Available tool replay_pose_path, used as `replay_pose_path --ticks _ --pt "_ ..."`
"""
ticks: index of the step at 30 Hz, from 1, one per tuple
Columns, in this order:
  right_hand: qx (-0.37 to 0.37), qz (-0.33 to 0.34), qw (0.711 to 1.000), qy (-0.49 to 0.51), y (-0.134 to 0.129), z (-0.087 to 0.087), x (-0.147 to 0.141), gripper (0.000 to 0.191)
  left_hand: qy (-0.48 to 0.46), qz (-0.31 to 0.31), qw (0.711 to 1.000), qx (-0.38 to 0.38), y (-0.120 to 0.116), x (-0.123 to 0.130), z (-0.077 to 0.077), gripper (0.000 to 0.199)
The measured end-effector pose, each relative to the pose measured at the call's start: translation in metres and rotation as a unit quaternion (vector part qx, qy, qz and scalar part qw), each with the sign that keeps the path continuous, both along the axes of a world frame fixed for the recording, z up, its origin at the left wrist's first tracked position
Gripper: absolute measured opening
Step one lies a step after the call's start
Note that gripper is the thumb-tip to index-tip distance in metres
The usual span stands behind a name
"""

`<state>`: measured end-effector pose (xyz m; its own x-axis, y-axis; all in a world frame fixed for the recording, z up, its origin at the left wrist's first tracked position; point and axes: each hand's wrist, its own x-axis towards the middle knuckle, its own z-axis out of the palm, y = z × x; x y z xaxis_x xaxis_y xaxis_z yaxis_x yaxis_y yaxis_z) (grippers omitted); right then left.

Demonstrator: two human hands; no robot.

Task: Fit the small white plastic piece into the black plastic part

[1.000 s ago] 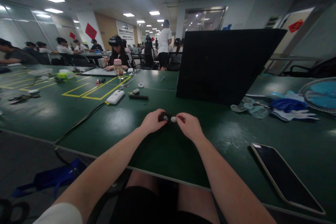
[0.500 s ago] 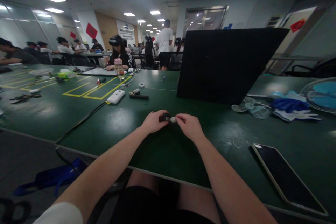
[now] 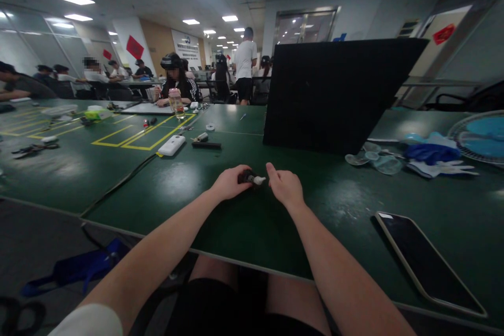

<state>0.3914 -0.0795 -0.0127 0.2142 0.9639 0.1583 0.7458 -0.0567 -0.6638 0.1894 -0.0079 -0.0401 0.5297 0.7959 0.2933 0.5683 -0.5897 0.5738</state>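
Observation:
My left hand [image 3: 229, 182] is closed round a small dark object [image 3: 247, 175] just above the green table. A pale, pointed tip [image 3: 259, 180] sticks out from the object's right end, towards my other hand. What kind of object it is I cannot make out, and the fingers hide part of it. My right hand [image 3: 286, 187] is a short gap to the right of the tip, not touching it. Its thumb side is raised and apart from the curled fingers, and nothing shows in its grasp.
A large black panel [image 3: 331, 94] stands behind my hands. A phone [image 3: 429, 262] lies at the right, with blue and white gloves [image 3: 439, 155] beyond. A white power strip [image 3: 171, 145] with a cable and a dark bar [image 3: 207, 145] lie left. A person [image 3: 179, 81] sits opposite.
My right hand has let go of the pale tip and moved slightly right, its thumb side lifting. The left hand keeps hold of the dark object.

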Motion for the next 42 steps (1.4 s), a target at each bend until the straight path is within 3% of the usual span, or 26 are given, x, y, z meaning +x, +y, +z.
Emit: replay_pose_path --ticks 5,9,12,15,20,22,24,27,30,34,37,40,42 --pt "0.006 -0.03 0.999 0.031 -0.003 0.001 0.009 0.078 0.001 0.026 0.999 0.029 0.007 -0.03 0.003 0.046" --pt "-0.018 0.003 1.0 0.025 -0.001 -0.003 0.009 0.076 0.01 0.129 0.991 0.02 0.016 -0.094 0.009 0.052" --pt "-0.038 0.027 0.999 0.012 0.002 -0.005 0.006 0.074 0.07 0.19 0.975 0.088 0.017 -0.146 0.018 0.052" --pt "-0.054 0.025 0.998 -0.006 0.006 -0.007 0.005 0.071 0.164 0.159 0.962 0.15 0.011 -0.18 0.027 0.05" --pt "-0.079 0.033 0.996 -0.023 0.011 -0.011 0.007 0.066 0.232 0.125 0.947 0.184 -0.001 -0.196 0.025 0.055" --pt "-0.089 0.031 0.995 -0.028 0.01 -0.012 0.009 0.063 0.193 0.176 0.945 0.196 0.001 -0.202 0.017 0.053" --pt "-0.093 0.027 0.995 -0.031 0.009 -0.013 0.01 0.058 0.108 0.271 0.937 0.191 0.01 -0.211 0.008 0.051" --pt "-0.098 0.024 0.994 -0.033 0.008 -0.013 0.01 0.053 -0.05 0.398 0.908 0.118 0.032 -0.219 -0.001 0.052" --pt "-0.103 0.033 0.993 -0.038 0.007 -0.011 0.009 0.052 -0.175 0.408 0.896 0.023 0.055 -0.207 -0.003 0.051" --pt "-0.11 0.081 0.989 -0.055 0.004 -0.009 0.007 0.052 -0.258 0.291 0.914 -0.12 0.07 -0.154 -0.003 0.05" --pt "-0.11 0.131 0.981 -0.098 -0.001 -0.006 0.0 0.064 -0.259 0.246 0.923 -0.143 0.06 -0.091 -0.007 0.049" --pt "-0.082 0.14 0.975 -0.155 -0.005 -0.004 -0.01 0.085 -0.264 0.195 0.93 -0.164 0.034 -0.019 -0.016 0.044" --pt "-0.068 0.127 0.972 -0.187 -0.005 -0.006 -0.014 0.079 -0.3 0.132 0.924 -0.199 0.015 0.025 -0.021 0.041"
